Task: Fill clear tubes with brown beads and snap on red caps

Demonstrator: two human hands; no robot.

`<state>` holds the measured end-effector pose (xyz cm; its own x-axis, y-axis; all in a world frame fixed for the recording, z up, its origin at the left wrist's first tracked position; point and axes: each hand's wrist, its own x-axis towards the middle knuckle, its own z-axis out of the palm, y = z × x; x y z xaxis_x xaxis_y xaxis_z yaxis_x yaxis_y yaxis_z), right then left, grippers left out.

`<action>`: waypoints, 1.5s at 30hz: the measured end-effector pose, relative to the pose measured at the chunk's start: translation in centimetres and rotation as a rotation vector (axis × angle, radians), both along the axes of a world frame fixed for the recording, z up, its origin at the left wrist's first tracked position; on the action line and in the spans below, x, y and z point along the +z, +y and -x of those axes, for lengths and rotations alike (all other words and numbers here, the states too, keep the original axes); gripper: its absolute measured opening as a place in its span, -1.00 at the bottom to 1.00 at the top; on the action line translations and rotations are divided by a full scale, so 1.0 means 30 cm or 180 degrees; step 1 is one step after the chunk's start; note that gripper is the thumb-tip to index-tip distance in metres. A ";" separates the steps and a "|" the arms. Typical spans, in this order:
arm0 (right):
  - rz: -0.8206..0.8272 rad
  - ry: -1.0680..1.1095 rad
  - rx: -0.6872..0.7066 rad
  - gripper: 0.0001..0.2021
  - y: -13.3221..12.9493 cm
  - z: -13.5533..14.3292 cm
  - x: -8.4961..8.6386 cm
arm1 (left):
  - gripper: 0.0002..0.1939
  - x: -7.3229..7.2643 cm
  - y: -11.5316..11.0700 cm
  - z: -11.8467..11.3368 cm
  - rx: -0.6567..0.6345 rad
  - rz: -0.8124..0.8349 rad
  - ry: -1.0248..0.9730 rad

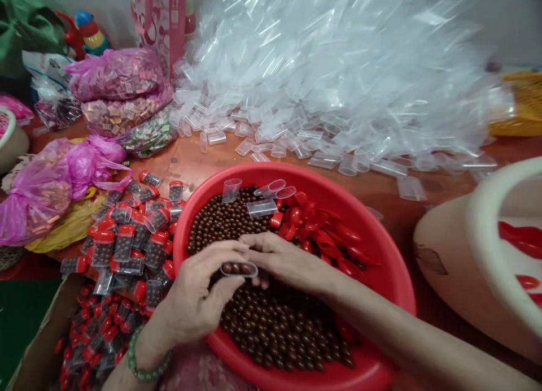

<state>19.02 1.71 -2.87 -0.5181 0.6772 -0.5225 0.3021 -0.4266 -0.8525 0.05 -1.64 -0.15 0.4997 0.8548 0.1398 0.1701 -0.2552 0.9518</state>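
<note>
So the left hand (195,289) has a clear tube (239,269) (brown balls inside) pinched between thumb and fingers, over the red basin (296,169); right hand's (282,258) fingertips are hidden, can't tell their grip.

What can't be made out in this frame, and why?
All in the head view:
- Some fingertips of the right hand: behind the held container.
- The held container's lower body: covered by the left hand.
- Upper heap of clear containers: blurred.
- Pale tub: cut off by the right edge.
</note>
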 end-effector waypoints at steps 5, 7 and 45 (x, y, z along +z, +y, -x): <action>-0.1161 -0.0489 0.0434 -0.88 -0.055 -0.050 0.065 | -0.77 -0.007 -0.015 0.006 0.0169 0.0142 0.0171; -0.1798 -0.0982 0.0627 -0.87 -0.059 -0.081 0.073 | -0.79 -0.010 -0.013 0.005 0.0187 0.0137 0.0206; -0.1387 0.0015 -0.1789 -0.62 -0.185 -0.096 0.071 | -0.75 -0.036 -0.076 -0.120 0.1012 0.1690 -0.0905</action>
<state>21.91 -3.83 -0.75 -0.0306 0.9894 -0.1418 0.1324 -0.1366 -0.9817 3.64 -3.93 -1.22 0.2188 0.9431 -0.2504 -0.1157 0.2799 0.9531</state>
